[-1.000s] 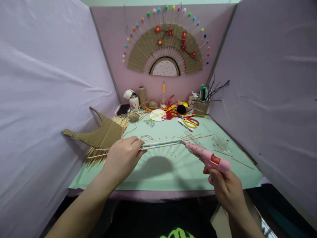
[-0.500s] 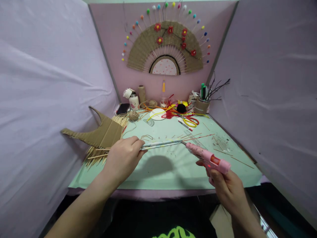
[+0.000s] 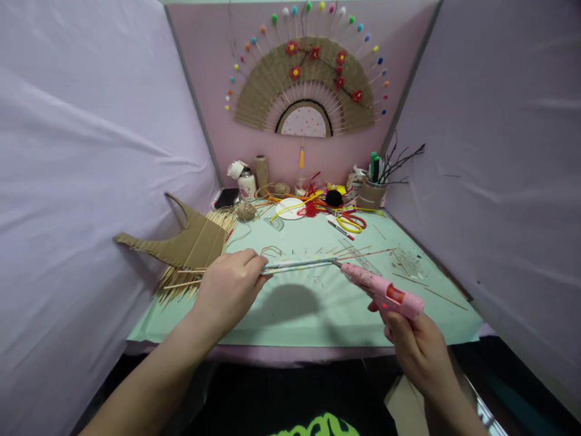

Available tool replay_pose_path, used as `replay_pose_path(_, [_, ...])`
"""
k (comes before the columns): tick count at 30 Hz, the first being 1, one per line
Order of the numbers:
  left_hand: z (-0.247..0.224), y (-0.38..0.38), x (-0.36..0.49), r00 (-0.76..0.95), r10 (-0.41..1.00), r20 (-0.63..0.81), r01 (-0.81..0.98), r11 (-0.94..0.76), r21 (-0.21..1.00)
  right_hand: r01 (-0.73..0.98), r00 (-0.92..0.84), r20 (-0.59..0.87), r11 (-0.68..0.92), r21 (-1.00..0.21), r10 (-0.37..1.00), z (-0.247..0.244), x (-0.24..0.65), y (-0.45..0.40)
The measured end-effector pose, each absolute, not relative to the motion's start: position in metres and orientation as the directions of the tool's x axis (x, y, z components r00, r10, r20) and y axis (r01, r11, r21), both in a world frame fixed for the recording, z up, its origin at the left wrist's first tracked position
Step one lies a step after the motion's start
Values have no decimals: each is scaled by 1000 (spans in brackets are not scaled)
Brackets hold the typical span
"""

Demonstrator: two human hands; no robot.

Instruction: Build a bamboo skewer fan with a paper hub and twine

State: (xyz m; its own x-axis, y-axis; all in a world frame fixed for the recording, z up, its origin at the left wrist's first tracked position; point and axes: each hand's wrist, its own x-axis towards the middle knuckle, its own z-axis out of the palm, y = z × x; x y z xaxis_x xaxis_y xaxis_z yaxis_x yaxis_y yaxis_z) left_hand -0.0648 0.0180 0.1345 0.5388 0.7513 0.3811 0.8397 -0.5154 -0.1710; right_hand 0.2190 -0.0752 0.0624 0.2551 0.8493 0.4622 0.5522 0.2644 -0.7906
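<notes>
Head view shows the left hand [image 3: 231, 283] with its grip closed on one end of a thin, pale patterned strip [image 3: 299, 265], held out level above the green bench [image 3: 281, 330]. The right hand [image 3: 415, 339] has its grip wrapped round the handle of a pink glue gun [image 3: 384, 289]. The gun's nozzle is at the strip's far end, perhaps touching it, though the view is too small to be sure.

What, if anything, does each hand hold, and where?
Right hand: the pink glue gun, by its handle. Left hand: a thin patterned piece, by its left side.
</notes>
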Motion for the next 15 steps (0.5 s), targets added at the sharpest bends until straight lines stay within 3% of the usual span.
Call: replay_pose_path(15, [127, 18, -65, 560, 713, 422, 821, -545, -170, 579, 223, 483, 283, -765, 847, 55, 221, -77])
